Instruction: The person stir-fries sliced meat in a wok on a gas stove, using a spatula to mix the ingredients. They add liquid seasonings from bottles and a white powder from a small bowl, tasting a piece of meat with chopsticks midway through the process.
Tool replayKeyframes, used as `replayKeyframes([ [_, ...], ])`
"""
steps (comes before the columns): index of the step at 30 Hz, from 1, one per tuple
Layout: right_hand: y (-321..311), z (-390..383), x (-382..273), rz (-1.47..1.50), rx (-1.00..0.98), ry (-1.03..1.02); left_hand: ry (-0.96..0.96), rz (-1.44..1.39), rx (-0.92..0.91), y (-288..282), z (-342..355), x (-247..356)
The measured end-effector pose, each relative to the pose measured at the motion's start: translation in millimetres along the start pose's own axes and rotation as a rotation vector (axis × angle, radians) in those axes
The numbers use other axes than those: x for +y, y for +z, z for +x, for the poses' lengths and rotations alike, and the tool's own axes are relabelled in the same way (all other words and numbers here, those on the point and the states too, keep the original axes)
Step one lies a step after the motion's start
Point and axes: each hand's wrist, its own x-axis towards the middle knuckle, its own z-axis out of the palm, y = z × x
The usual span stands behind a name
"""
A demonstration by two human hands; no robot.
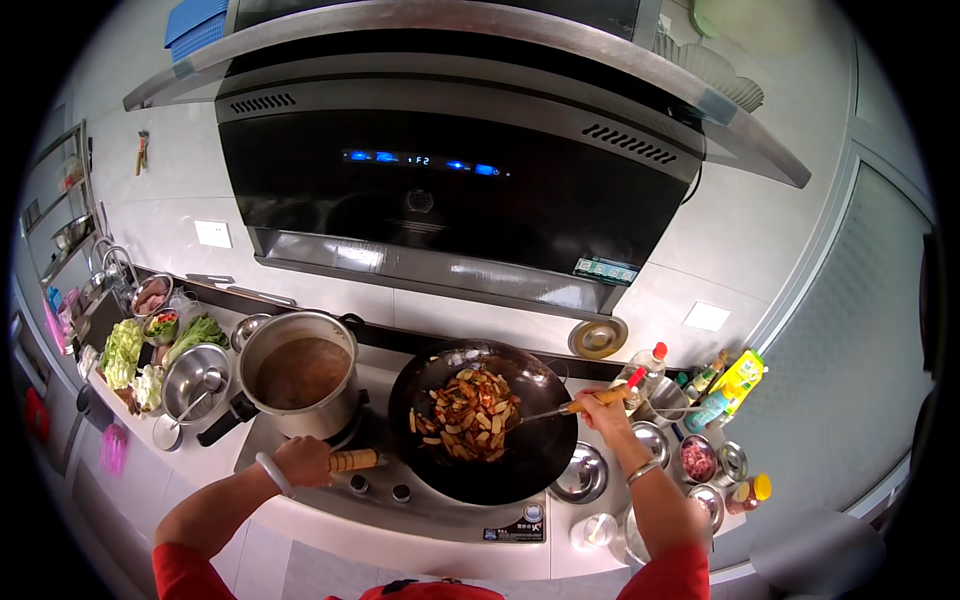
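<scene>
A dark wok (520,470) sits on the stove, with sliced pale and reddish-brown food (470,412) spread in its middle. My left hand (302,462) is closed round the wok's wooden handle (354,460), over the front of the stove. My right hand (604,410) grips the wooden end of a metal spatula (545,414). The spatula's blade reaches into the right side of the food, where its tip is partly hidden. Left of the wok stands a large metal pot (352,385) of brownish liquid, its black handle turned toward the front left.
Above hangs a black range hood (430,170). Bottles (650,365), metal bowls (580,473), a bowl of chopped meat (698,458) and a yellow-lidded jar (750,492) crowd the right counter. At left are leafy vegetables (122,352) and a metal bowl holding a ladle (197,372).
</scene>
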Motion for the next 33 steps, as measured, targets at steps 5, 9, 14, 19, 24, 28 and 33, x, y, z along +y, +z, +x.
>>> replayKeyframes([
  [5, -6, 3, 16, 0.037, -0.038, 0.049, -0.016, 0.041, 0.005, 3, 7, -3],
  [9, 33, -21, -2, -0.332, -0.047, -0.384, -0.017, 0.062, 0.030, 3, 6, -2],
  [14, 18, -35, -52, -0.334, -0.086, -0.574, -0.055, 0.046, -0.007, -3, 2, 3],
  [19, 6, 8, -56, -0.447, -0.132, -0.815, -0.035, 0.040, -0.008, -1, 5, 2],
  [24, 48, 22, -55, -0.530, -0.310, -1.120, -0.042, 0.060, 0.012, 7, 5, -1],
  [28, 70, 14, -63, -0.532, -0.699, -1.215, -0.046, 0.069, 0.013, 6, 2, 2],
  [33, 55, 2, -70, -0.529, -0.580, -1.178, -0.034, 0.041, 0.026, 6, 2, 3],
])
